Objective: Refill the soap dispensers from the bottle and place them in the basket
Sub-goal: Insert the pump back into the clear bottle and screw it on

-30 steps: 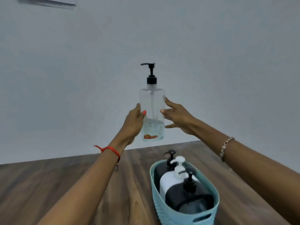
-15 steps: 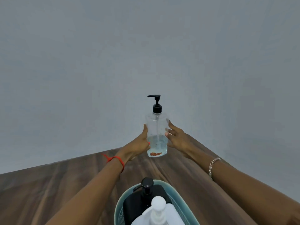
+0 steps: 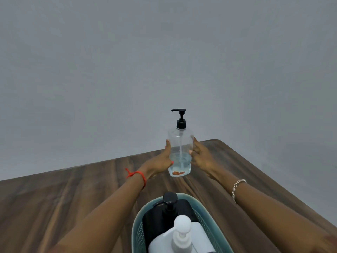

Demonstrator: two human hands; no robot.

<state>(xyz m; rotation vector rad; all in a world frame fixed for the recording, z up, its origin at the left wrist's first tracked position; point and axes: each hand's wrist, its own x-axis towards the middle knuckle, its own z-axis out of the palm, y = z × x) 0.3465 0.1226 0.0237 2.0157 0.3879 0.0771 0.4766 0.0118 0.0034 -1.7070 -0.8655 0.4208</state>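
Lowered onto the brown wooden table (image 3: 73, 194), the clear plastic pump bottle (image 3: 180, 152) stands upright, grasped between left hand (image 3: 160, 162) and right hand (image 3: 201, 157).

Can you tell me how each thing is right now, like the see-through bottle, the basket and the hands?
Clear bottle: upright, pump on, partly full, held at the table's far end.
Left hand: grip on the bottle's left side.
Right hand: against the bottle's right side.
Basket: holds a black dispenser and a white dispenser, both capped.
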